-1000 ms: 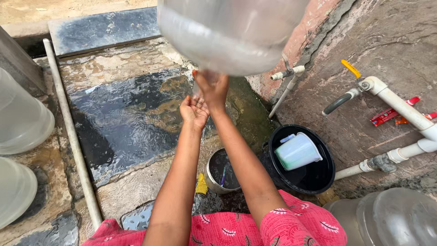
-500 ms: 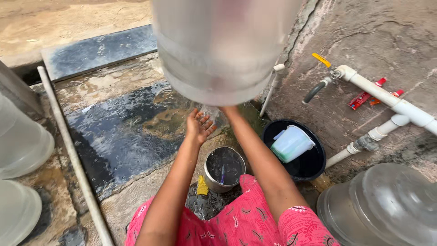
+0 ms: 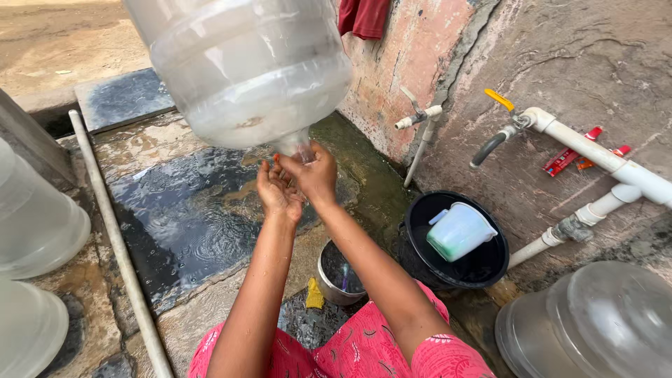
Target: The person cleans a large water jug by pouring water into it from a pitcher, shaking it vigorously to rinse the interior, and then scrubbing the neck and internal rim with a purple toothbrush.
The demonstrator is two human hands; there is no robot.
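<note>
— Wet stone slab (image 3: 189,210) underfoot, taps along the wall. Why is that big clear water jar (image 3: 245,70) tipped neck-down?

— So its mouth meets her hands, I'd judge. Right hand (image 3: 316,175) curls around the neck, gripping it; left hand (image 3: 276,190) cups half-open just beneath (palm up, touching the rim, I think).

— And the black bucket (image 3: 458,273)?

— Well aside.

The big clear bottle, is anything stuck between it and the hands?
No, nothing visible. The big clear bottle is tipped neck-down, and the right hand grips its neck directly. The left hand is cupped just beside and below the neck, with only bare air between them.
</note>
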